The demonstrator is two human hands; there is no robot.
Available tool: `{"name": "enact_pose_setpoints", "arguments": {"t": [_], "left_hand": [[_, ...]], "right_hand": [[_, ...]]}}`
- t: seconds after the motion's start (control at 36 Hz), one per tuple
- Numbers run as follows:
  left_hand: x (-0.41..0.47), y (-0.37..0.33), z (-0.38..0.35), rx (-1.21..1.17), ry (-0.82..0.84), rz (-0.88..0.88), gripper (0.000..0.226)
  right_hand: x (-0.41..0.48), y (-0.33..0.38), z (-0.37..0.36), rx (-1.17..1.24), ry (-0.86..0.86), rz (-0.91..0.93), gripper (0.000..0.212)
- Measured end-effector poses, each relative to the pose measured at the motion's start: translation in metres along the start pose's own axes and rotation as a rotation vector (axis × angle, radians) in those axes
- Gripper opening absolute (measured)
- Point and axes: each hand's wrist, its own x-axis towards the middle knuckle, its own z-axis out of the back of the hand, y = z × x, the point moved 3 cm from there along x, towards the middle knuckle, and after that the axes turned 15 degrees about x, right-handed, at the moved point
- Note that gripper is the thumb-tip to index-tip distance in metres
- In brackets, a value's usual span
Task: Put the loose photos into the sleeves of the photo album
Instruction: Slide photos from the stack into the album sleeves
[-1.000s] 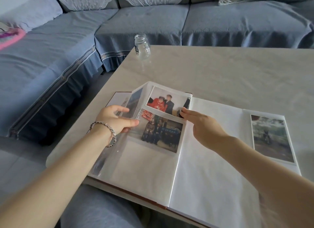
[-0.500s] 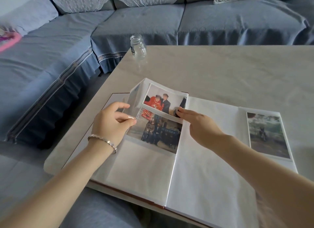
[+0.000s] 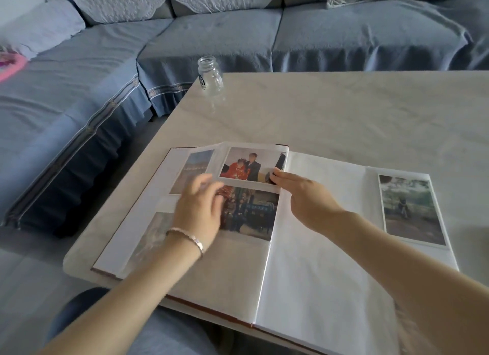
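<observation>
On the left page of the photo album (image 3: 317, 262), a couple photo (image 3: 246, 166) and a group photo (image 3: 251, 214) below it are sitting glossy and flat, seemingly sleeved. The right hand (image 3: 309, 198) is pressing straight fingers on the couple photo's inner edge. The left hand (image 3: 198, 211) is hovering blurred, loosely spread, gripping nothing. Near the album's right edge a pale outdoor photo (image 3: 410, 209) is lying, probably awaiting a sleeve.

The left hand (image 3: 198, 209), motion-blurred, is palm down with fingers loosely spread, its forearm reaching in from 7 o'clock. The right hand (image 3: 308, 198) lies flat, fingers straight and together, pointing toward 10 o'clock, its forearm entering from 4 o'clock.
</observation>
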Motion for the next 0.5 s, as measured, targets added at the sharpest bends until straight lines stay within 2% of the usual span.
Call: {"name": "enact_pose_setpoints", "arguments": {"t": [0.03,0.08,0.14,0.17,0.25,0.42,0.5], "left_hand": [[-0.004,-0.011,-0.004,-0.042,0.026,-0.141,0.036],[-0.013,-0.03,-0.014,-0.086,0.194,-0.389,0.059],[-0.021,-0.035,-0.027,0.043,0.358,-0.48,0.066],[-0.023,-0.035,-0.032,0.137,0.382,-0.491,0.068],[-0.021,-0.027,-0.039,0.229,0.411,-0.363,0.076],[-0.012,-0.022,-0.036,0.258,0.514,-0.037,0.064],[-0.004,-0.031,-0.027,0.256,0.446,0.09,0.061]], "right_hand": [[0.0,0.0,0.0,0.002,0.002,0.001,0.073],[0.001,0.0,0.0,0.007,0.002,0.002,0.074],[0.001,-0.001,-0.001,0.004,-0.001,0.003,0.074],[0.001,-0.002,-0.001,0.0,0.0,0.003,0.074],[0.002,-0.002,-0.001,-0.004,0.007,0.001,0.075],[-0.001,-0.003,-0.002,0.002,0.052,-0.006,0.075],[-0.009,-0.002,0.001,-0.006,0.09,-0.005,0.065]]}}
